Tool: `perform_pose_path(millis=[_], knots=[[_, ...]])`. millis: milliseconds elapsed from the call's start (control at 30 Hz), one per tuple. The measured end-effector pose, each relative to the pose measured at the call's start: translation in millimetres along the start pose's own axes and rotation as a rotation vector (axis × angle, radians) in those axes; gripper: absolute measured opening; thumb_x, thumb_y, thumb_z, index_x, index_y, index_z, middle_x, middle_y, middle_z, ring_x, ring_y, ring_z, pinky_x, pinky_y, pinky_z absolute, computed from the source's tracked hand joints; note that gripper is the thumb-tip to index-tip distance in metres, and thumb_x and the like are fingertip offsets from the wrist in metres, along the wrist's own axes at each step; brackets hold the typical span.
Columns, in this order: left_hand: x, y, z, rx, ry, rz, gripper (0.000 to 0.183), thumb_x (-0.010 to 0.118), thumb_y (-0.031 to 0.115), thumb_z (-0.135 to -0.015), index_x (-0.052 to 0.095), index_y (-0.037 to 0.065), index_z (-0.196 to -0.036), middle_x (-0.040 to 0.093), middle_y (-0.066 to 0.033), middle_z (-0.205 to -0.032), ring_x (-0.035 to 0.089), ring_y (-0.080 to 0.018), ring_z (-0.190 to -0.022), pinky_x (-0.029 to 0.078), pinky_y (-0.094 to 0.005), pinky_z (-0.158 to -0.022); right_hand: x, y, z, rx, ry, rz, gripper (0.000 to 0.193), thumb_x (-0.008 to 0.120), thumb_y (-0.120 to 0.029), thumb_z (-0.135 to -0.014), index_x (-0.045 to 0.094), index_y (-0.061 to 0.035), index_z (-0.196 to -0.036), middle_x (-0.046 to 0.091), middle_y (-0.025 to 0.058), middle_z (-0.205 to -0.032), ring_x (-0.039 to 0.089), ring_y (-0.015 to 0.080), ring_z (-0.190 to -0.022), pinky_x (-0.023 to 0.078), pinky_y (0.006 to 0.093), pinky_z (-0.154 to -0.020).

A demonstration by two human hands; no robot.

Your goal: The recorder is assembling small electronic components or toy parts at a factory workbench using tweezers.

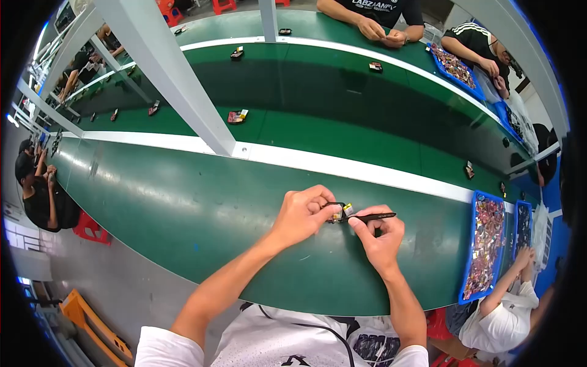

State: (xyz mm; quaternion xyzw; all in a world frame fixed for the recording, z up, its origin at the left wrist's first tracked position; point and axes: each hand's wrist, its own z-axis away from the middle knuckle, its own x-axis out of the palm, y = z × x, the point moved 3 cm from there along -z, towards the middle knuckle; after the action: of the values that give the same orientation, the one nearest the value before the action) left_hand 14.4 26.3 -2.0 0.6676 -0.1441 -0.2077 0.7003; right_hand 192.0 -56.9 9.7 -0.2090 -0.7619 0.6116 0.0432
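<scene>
Over the green bench, my left hand (304, 214) pinches a small black electronic housing (335, 216) between thumb and fingers. A yellow and silver piece (348, 209) shows on the housing's right side. My right hand (380, 235) is closed around slim black tweezers (374, 217). Their tip reaches toward the housing, and the back end points right. Whether the tip touches the housing is too small to tell. My fingers hide part of the housing.
Beyond a white rail (342, 171), a green conveyor belt (318, 144) carries small assemblies, one a red and yellow unit (238, 116). A blue tray (469, 269) of small parts stands at the right. A grey post (177, 73) rises ahead. Other people work around the line.
</scene>
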Motion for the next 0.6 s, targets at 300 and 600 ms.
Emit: perform_pose_path(millis=[300,600], knots=[[1.2,-1.1,-1.4,0.023,0.002,-0.044,0.015,0.073,0.003,-0.09,0.066,-0.007,-0.099,0.072,-0.0091,-0.078,0.059,-0.0056,-0.055,0.043,-0.0222,-0.044,0.5,3.2,-1.8,0.018,-0.034,0.036,0.014,0.082,0.002,-0.08,0.071,-0.0002,-0.09,0.053,-0.0065,-0.058,0.037,-0.0011,-0.048,0.024,0.0205,-0.046],[8.6,4.1,2.3,0.086,-0.01,0.026,0.012,0.071,0.0,-0.091,0.066,-0.007,-0.1,0.071,-0.0092,-0.077,0.064,-0.0088,-0.056,0.045,-0.0227,-0.044,-3.9,7.6,-3.2,0.22,-0.046,-0.267,0.011,0.077,0.004,-0.086,0.068,0.0007,-0.093,0.061,-0.0054,-0.071,0.038,-0.0029,-0.053,0.025,0.0182,-0.046]])
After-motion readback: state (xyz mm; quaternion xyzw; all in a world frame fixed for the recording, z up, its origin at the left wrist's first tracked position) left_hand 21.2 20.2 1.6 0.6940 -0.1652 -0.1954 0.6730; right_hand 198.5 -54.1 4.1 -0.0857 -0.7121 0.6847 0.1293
